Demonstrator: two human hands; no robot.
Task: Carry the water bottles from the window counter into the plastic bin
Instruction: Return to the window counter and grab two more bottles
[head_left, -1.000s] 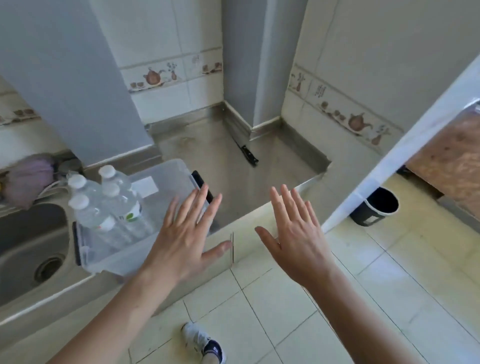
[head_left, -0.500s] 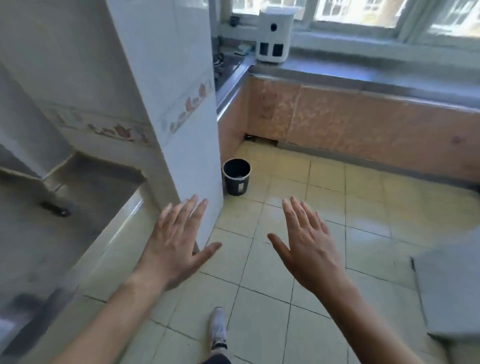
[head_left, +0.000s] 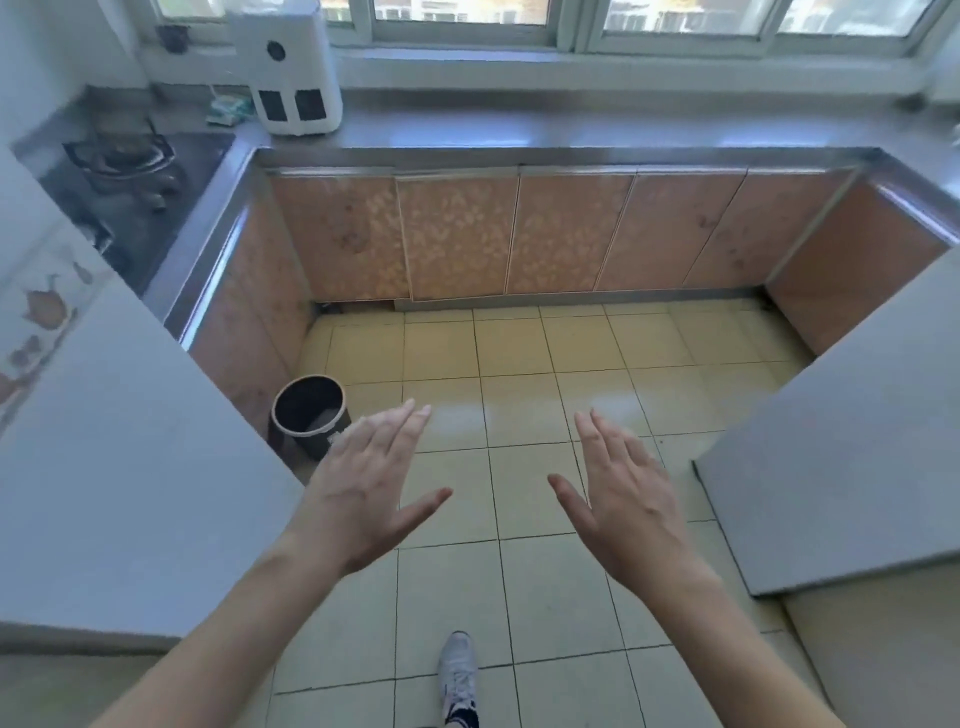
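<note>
My left hand (head_left: 366, 491) and my right hand (head_left: 626, 499) are held out in front of me over the tiled floor, palms down, fingers spread, holding nothing. The grey window counter (head_left: 545, 132) runs across the far side under the window. No water bottle shows clearly on it; its far right end is blurred. The plastic bin is out of view.
A white appliance (head_left: 285, 67) stands on the counter at the left, next to a gas stove (head_left: 122, 161). A black bucket (head_left: 309, 415) sits on the floor by the tiled wall corner (head_left: 104, 441). A grey surface (head_left: 857, 441) juts in at the right. My shoe (head_left: 457, 675) is below.
The view has swung right, away from the sink and the bin with bottles, and now faces the window counter. Both hands stay empty and spread.
</note>
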